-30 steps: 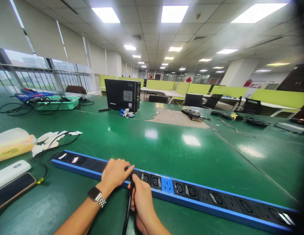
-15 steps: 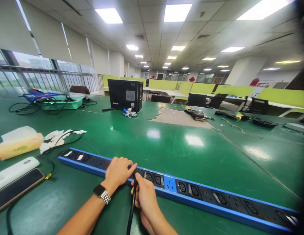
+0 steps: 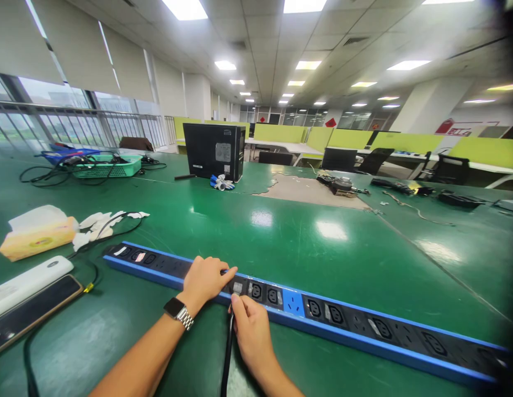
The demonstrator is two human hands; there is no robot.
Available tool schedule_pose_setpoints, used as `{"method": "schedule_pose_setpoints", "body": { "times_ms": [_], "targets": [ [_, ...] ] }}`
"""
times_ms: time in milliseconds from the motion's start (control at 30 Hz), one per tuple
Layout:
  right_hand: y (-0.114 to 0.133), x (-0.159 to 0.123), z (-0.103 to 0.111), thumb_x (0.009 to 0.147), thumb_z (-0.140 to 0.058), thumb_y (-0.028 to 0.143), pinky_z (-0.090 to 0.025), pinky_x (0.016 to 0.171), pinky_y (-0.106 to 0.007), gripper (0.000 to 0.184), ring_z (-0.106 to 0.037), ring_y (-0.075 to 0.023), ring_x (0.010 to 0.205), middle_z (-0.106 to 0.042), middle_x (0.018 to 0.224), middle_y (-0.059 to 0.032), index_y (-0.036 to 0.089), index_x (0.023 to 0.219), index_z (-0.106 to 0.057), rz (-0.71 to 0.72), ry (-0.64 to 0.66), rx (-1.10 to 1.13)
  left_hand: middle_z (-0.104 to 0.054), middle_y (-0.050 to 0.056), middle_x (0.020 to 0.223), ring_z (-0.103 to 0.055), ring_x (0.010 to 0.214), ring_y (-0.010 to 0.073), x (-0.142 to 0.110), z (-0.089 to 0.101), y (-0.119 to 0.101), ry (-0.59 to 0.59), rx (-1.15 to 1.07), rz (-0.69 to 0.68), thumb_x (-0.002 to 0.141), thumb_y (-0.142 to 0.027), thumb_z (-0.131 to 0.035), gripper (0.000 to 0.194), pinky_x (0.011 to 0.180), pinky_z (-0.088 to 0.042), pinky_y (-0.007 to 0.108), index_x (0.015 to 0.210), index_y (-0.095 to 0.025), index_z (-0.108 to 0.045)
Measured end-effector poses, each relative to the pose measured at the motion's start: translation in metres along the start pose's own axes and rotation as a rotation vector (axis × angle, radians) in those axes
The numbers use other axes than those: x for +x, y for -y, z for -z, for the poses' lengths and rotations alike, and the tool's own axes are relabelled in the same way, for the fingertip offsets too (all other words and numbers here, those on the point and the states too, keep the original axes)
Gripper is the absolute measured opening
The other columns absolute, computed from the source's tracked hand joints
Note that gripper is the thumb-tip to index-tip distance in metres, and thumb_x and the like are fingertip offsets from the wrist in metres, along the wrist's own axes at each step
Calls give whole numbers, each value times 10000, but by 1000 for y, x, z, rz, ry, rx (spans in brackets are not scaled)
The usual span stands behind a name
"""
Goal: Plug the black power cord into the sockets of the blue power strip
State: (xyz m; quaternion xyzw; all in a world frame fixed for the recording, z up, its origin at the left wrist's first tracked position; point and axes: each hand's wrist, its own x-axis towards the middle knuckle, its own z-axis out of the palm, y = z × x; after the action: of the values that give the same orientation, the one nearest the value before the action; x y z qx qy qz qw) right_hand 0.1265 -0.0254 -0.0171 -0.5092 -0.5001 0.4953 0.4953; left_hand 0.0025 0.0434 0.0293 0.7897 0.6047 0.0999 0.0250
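A long power strip point(image 3: 351, 326) in a blue housing with black sockets lies diagonally across the green table. My left hand point(image 3: 204, 280), with a watch point(image 3: 179, 312) on its wrist, is wrapped over the strip left of its middle. Just right of it, my right hand point(image 3: 250, 325) pinches the end of a black power cord point(image 3: 227, 358) at the strip's near edge. The fingers hide the cord's plug end. Above those fingertips a socket with a pale patch point(image 3: 237, 287) shows. The cord hangs down towards me.
To the left lie a tissue pack point(image 3: 39, 237), crumpled tissues point(image 3: 99, 225), a white device point(image 3: 31, 284) and a phone point(image 3: 33, 314). Farther back stand a green basket point(image 3: 110, 168) of cables, a black computer case point(image 3: 213, 151) and gloves point(image 3: 222, 182). Loose parts point(image 3: 341, 184) lie at back right.
My right hand has drawn slightly back towards me from the strip with the cord, uncovering a socket. My left hand stays on the strip. The whole view has shifted a little.
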Motion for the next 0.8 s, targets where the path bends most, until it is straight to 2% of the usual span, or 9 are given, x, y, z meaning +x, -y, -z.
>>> {"method": "schedule_pose_setpoints", "body": {
  "times_ms": [67,167,267,333,400,467,533,633,800],
  "targets": [
    [9,3,-2,743,-517,672,-186,398,-226,521,-271,-70,403,-316,412,79,190,547,-481,-79,0,96,-735,45,838,-647,832,223,0,-1,0,-1,10,-2,948,-522,-337,503,726,-361,337,779,-244,-721],
    [56,7,5,724,-508,693,-208,366,-220,529,-286,-65,367,-363,409,68,197,544,-473,-109,-69,270,-731,49,830,-644,833,221,-1,-3,0,-4,33,-4,950,-512,-336,495,721,-360,333,787,-242,-718],
    [121,7,30,694,-585,637,-220,353,-203,466,-280,-52,346,-358,406,82,196,572,-496,-26,-93,333,-733,50,847,-643,848,227,-2,-3,0,-15,47,-17,953,-517,-324,499,720,-361,333,819,-249,-723],
    [144,4,55,723,-575,600,-221,345,-201,434,-286,-56,323,-350,377,81,195,579,-519,-56,-94,335,-737,47,854,-645,848,227,-2,-3,-1,-23,44,-17,955,-517,-318,502,721,-364,333,829,-250,-725],
    [140,0,82,743,-563,572,-191,334,-201,421,-247,-52,300,-311,341,86,192,567,-525,-136,-154,320,-739,42,837,-646,828,217,-3,-4,0,-29,31,-15,957,-511,-312,510,721,-366,330,814,-248,-725],
    [113,-5,104,746,-566,558,-162,326,-198,430,-215,-48,293,-266,317,92,191,531,-503,-249,-219,303,-738,40,821,-644,812,208,-2,-4,0,-34,20,-17,954,-512,-310,518,720,-367,325,798,-246,-726],
    [78,-9,119,758,-561,540,-135,319,-189,442,-183,-39,284,-244,317,100,192,500,-470,-405,-202,284,-738,42,816,-641,804,206,-2,-5,1,-43,18,-17,948,-520,-312,522,718,-368,323,793,-247,-729],
    [43,-12,123,757,-554,552,-118,317,-177,507,-165,-24,277,-230,322,102,208,437,-363,-464,-174,281,-738,37,810,-638,794,205,-2,-5,1,-53,21,-11,946,-525,-313,521,715,-365,323,784,-254,-728],
    [46,-13,112,740,-590,523,-142,317,-161,466,-200,-21,269,-275,321,102,199,472,-390,-428,-154,179,-737,39,812,-637,800,207,-3,-3,0,-48,40,-7,948,-513,-320,511,712,-359,323,782,-250,-725]
  ]
}}
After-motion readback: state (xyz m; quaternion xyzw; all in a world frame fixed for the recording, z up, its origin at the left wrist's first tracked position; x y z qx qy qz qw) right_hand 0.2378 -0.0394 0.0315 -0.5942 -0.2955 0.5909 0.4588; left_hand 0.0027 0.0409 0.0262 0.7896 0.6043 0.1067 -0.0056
